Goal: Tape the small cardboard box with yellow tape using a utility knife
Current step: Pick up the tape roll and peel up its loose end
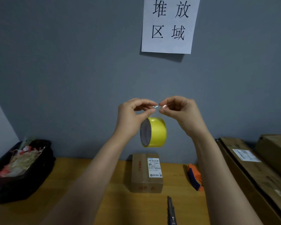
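Observation:
A yellow tape roll [156,132] hangs in the air above the table, suspended from its free end. My left hand [133,114] and my right hand [180,111] are raised at chest height and both pinch that shiny tape end [156,107] between thumb and fingers. Below the roll, a small cardboard box [146,172] with a white shipping label lies on the wooden table [113,200]. A utility knife [171,211] lies on the table in front of the box, blade end pointing away from me.
An orange and blue tape dispenser [194,177] lies right of the box. Long cardboard boxes [253,172] are stacked at the right edge. A black bin of scraps [21,163] stands at the left. A paper sign [169,25] hangs on the grey wall.

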